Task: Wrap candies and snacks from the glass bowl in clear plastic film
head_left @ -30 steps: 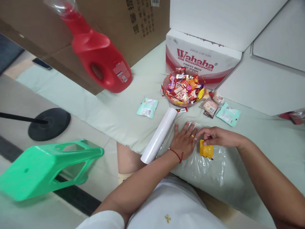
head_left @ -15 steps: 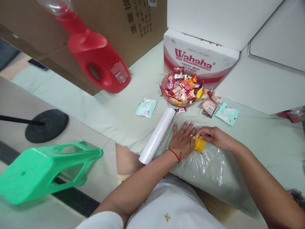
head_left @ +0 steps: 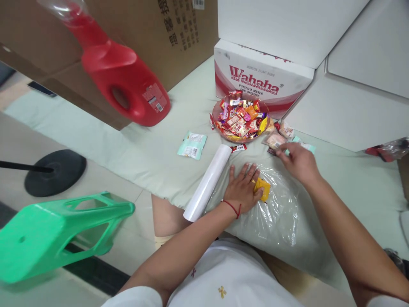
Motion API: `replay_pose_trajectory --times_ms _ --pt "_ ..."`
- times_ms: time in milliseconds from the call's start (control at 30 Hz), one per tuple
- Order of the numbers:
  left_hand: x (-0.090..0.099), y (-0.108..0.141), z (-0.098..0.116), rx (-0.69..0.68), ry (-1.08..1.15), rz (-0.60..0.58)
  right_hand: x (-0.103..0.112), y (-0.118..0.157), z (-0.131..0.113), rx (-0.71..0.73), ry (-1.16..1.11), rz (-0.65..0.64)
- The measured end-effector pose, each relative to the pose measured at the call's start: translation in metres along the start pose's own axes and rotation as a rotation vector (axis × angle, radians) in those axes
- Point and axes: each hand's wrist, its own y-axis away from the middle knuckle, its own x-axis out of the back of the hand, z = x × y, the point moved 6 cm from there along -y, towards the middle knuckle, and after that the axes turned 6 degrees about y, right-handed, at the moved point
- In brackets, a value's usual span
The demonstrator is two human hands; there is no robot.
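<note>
Clear plastic film [head_left: 281, 213] lies spread over the cloth, running from a white roll [head_left: 207, 183] on its left. My left hand [head_left: 243, 187] rests flat on the film with its fingers apart, its thumb beside a yellow packet [head_left: 263, 189] lying on the film. My right hand [head_left: 297, 160] is beyond the film, its thumb and forefinger at the near edge of a pinkish packet [head_left: 275, 140]. Whether those fingertips grip it is too small to tell. Behind the right hand, a mint packet [head_left: 308, 147] is partly hidden.
A glass bowl [head_left: 241, 138] of wrapped sweets stands before a Wahaha carton [head_left: 255, 76]. Left of it are another mint packet [head_left: 192, 145] and a red jug [head_left: 124, 81]. A green stool [head_left: 41, 234] and a round black base [head_left: 56, 172] are on the floor at left.
My right hand has left the yellow packet and moved up and away to the small packets beyond the film. My left hand stays on the film. The view has shifted slightly.
</note>
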Motion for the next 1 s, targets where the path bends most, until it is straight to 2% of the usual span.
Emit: replay_pose_trajectory --times_ms 33,100,200,300,433,567,633,733,867,933,1000 --pt "0.000 0.000 0.000 0.002 -0.001 -0.007 0.006 -0.011 0.007 -0.060 0.067 0.068" --pt "-0.001 0.000 0.000 0.007 -0.002 -0.023 0.008 -0.032 0.016 -0.134 0.178 0.069" --pt "-0.001 0.000 -0.001 0.015 -0.005 -0.034 -0.005 -0.055 0.023 -0.194 0.281 -0.105" --pt "-0.001 0.000 0.000 0.013 -0.007 -0.039 -0.013 -0.064 0.027 -0.268 0.297 -0.241" --pt "-0.002 -0.001 -0.001 0.020 -0.004 -0.043 -0.016 -0.057 0.031 -0.371 0.087 -0.346" --pt "-0.002 -0.001 -0.001 0.018 0.002 -0.044 -0.003 -0.024 0.043 -0.508 -0.342 -0.225" --pt "-0.002 -0.001 0.000 0.013 0.012 -0.040 0.003 0.004 0.051 -0.577 -0.552 -0.163" --pt "0.000 0.000 -0.001 0.020 0.021 -0.025 0.007 0.050 0.060 -0.645 -0.761 -0.138" --pt "0.001 0.001 0.000 0.024 0.017 -0.024 -0.002 0.102 0.057 -0.693 -0.909 -0.206" --pt "0.001 0.000 0.000 0.031 0.009 -0.029 -0.006 0.122 0.058 -0.694 -0.906 -0.230" --pt "0.000 0.000 -0.001 0.037 -0.001 -0.032 -0.006 0.141 0.069 -0.720 -0.851 -0.202"
